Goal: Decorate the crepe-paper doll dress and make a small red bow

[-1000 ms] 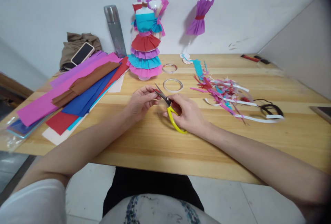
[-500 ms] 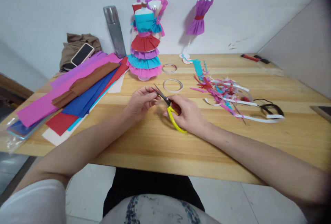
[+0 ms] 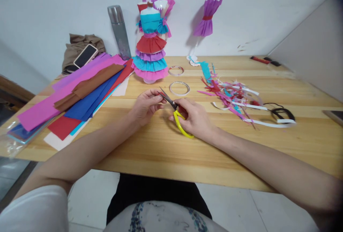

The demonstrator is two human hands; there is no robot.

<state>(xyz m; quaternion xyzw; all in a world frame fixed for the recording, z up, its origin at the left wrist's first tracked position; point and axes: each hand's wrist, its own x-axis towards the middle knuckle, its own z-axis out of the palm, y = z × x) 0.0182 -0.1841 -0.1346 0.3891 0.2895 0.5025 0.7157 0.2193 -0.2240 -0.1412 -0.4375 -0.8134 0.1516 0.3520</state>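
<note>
My left hand (image 3: 146, 107) is closed in a pinch on a small red piece of paper (image 3: 162, 94), mostly hidden by the fingertips. In my right hand (image 3: 197, 117) is a pair of scissors (image 3: 177, 117) with yellow handles and dark blades. The blades point up and left, slightly apart, and their tips are at the red piece beside the left thumb. Both hands are over the wooden table, just in front of a tape roll (image 3: 170, 92).
Coloured crepe paper sheets (image 3: 93, 85) lie at left, with a phone (image 3: 85, 56) and grey flask (image 3: 119, 33) behind. Several dress forms in paper dresses (image 3: 150, 42) stand at the back; one purple dress form (image 3: 208, 17) is further right. Paper scraps (image 3: 227, 96) spread at right.
</note>
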